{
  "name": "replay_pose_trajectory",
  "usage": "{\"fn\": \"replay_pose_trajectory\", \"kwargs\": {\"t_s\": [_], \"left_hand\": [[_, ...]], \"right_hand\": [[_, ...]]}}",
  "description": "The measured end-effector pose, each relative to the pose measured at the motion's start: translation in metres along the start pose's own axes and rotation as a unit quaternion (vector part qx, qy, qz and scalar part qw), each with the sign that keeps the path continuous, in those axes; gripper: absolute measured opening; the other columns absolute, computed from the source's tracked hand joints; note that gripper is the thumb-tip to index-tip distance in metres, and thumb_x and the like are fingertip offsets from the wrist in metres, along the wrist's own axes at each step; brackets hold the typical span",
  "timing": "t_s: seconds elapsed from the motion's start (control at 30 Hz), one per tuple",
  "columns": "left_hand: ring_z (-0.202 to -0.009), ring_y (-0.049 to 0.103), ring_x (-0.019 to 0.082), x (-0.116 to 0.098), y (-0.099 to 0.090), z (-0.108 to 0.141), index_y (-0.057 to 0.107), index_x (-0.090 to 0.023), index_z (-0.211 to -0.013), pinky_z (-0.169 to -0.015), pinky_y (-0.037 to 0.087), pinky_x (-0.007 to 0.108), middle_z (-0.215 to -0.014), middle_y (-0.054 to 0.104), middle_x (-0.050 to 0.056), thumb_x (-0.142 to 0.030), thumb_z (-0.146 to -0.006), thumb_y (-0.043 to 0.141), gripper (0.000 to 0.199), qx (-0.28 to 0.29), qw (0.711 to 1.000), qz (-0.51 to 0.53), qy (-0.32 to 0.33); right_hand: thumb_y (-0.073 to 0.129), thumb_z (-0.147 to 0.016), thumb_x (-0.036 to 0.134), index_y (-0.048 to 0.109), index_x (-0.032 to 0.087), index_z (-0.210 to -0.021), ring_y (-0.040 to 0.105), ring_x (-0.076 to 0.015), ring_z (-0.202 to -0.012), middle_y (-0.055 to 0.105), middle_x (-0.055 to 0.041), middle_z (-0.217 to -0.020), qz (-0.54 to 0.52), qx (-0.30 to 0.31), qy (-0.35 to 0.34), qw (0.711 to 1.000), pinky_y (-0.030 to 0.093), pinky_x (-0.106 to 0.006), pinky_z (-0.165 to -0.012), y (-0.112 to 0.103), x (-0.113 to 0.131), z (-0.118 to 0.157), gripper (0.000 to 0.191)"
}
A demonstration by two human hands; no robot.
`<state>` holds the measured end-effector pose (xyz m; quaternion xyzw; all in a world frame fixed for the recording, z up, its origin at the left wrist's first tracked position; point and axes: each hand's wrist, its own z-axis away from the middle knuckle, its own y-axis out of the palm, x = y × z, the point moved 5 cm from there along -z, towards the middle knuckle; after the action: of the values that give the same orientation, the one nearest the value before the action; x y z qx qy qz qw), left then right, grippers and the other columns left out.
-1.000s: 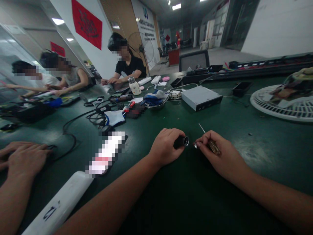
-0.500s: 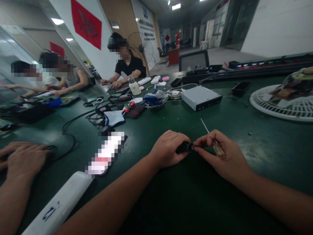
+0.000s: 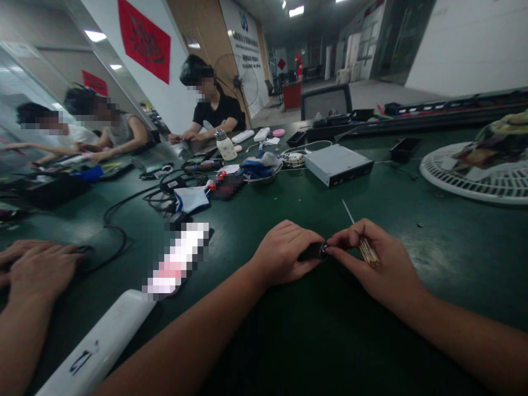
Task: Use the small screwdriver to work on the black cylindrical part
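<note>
My left hand [image 3: 284,253] grips a small black cylinder [image 3: 315,251] with a metal-rimmed end. My right hand [image 3: 371,261] holds a slim screwdriver with an amber handle [image 3: 369,252], its thin steel shaft pointing up and away. The right fingertips press against the cylinder's end, so the two hands nearly meet above the green work mat [image 3: 396,231]. The rim of the cylinder is mostly hidden by those fingers. Whatever the fingertips may pinch cannot be seen.
A co-worker's hand [image 3: 37,269] rests at the lower left, near a black cable [image 3: 117,231] and a long white object [image 3: 99,346]. A grey metal box [image 3: 338,165], a steel bowl holding cloth [image 3: 259,169] and a round white fan guard [image 3: 466,179] stand farther along the table.
Since a second ago, my hands have come together. The right fingertips have moved from beside the cylinder's end onto it, and the screwdriver has swung more upright.
</note>
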<state>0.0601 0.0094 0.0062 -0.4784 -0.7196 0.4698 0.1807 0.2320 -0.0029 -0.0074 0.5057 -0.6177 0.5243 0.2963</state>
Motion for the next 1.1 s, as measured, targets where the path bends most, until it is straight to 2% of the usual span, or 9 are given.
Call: {"fn": "replay_pose_trajectory", "kwargs": {"t_s": [0.3, 0.5, 0.63, 0.8, 0.9, 0.97, 1.1], "left_hand": [[-0.095, 0.066, 0.016, -0.003, 0.000, 0.001, 0.057, -0.019, -0.112, -0.085, 0.047, 0.034, -0.110, 0.072, 0.005, -0.028, -0.094, 0.056, 0.020, 0.020, 0.999, -0.009, 0.029], [-0.096, 0.066, 0.017, -0.006, 0.001, 0.001, 0.057, -0.018, -0.112, -0.086, 0.047, 0.034, -0.109, 0.072, 0.005, -0.027, -0.094, 0.055, 0.020, 0.034, 0.998, -0.020, 0.054], [-0.094, 0.067, 0.017, -0.005, 0.000, 0.001, 0.057, -0.018, -0.110, -0.084, 0.047, 0.034, -0.107, 0.072, 0.005, -0.026, -0.092, 0.057, 0.019, 0.013, 0.998, -0.015, 0.052], [-0.089, 0.066, 0.017, 0.001, -0.002, 0.001, 0.058, -0.019, -0.105, -0.081, 0.047, 0.033, -0.099, 0.072, 0.003, -0.028, -0.089, 0.062, 0.019, -0.035, 0.999, -0.005, -0.016], [-0.087, 0.064, 0.017, 0.007, -0.004, 0.003, 0.058, -0.020, -0.101, -0.080, 0.046, 0.033, -0.096, 0.070, 0.001, -0.023, -0.082, 0.067, 0.021, -0.073, 0.994, -0.015, -0.078], [-0.084, 0.062, 0.016, 0.012, -0.004, 0.005, 0.058, -0.021, -0.098, -0.078, 0.045, 0.033, -0.093, 0.069, 0.000, -0.021, -0.078, 0.070, 0.023, -0.095, 0.988, -0.023, -0.117], [-0.080, 0.058, 0.016, 0.017, -0.007, 0.007, 0.057, -0.020, -0.094, -0.074, 0.045, 0.032, -0.089, 0.065, 0.000, -0.021, -0.075, 0.072, 0.024, -0.120, 0.975, -0.031, -0.183]], "right_hand": [[0.074, -0.081, 0.023, 0.042, 0.025, -0.081, 0.067, -0.0189, -0.079, 0.069, -0.0002, -0.086, 0.017, 0.008, 0.024, 1.000, 0.052, -0.035, -0.071, 0.002, 0.000, -0.004, 0.032], [0.072, -0.082, 0.022, 0.043, 0.025, -0.085, 0.065, -0.0177, -0.077, 0.067, 0.0002, -0.088, 0.034, 0.053, 0.024, 0.998, 0.051, -0.034, -0.069, 0.008, -0.005, -0.005, 0.030], [0.073, -0.082, 0.024, 0.044, 0.024, -0.086, 0.065, -0.0181, -0.078, 0.067, -0.0002, -0.088, 0.047, 0.054, 0.023, 0.997, 0.050, -0.033, -0.069, 0.008, -0.004, -0.005, 0.029], [0.059, -0.094, 0.037, 0.055, 0.023, -0.096, 0.063, -0.0183, -0.077, 0.066, -0.0026, -0.090, 0.056, 0.034, 0.027, 0.997, 0.049, -0.034, -0.068, 0.005, 0.000, -0.004, 0.014], [0.046, -0.100, 0.045, 0.060, 0.024, -0.111, 0.063, -0.0195, -0.084, 0.067, -0.0048, -0.098, -0.006, 0.021, 0.022, 1.000, 0.049, -0.034, -0.070, 0.001, -0.003, -0.001, 0.027], [0.041, -0.102, 0.046, 0.064, 0.025, -0.117, 0.063, -0.0198, -0.089, 0.067, -0.0057, -0.103, -0.047, 0.016, -0.008, 0.999, 0.049, -0.034, -0.073, -0.002, -0.002, 0.001, 0.035], [0.035, -0.105, 0.041, 0.070, 0.025, -0.114, 0.061, -0.0176, -0.086, 0.067, -0.0051, -0.097, -0.078, 0.020, -0.085, 0.993, 0.048, -0.032, -0.071, -0.008, 0.006, 0.007, 0.040]]}}
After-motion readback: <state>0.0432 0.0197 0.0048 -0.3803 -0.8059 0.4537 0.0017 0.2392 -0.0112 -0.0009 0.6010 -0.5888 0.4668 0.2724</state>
